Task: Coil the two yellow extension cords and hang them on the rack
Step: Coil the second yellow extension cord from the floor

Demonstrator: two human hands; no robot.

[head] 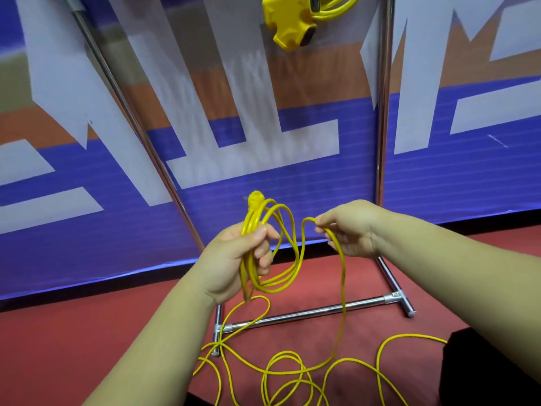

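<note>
a few loops of yellow cord (273,259) are gripped in the curled left hand (234,259), and one strand is pinched by the right hand (348,230) fingertips, in front of the rack (307,313).

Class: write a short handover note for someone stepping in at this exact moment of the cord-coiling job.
Left hand: grips the finished loops of the second cord, plug end up.
Right hand: pinches the next stretch of that cord.
Done: the first cord hangs up high by the rack; its hanging point is out of view. A few loops are made.
Left: coil the loose length lying on the floor, then hang it.
</note>
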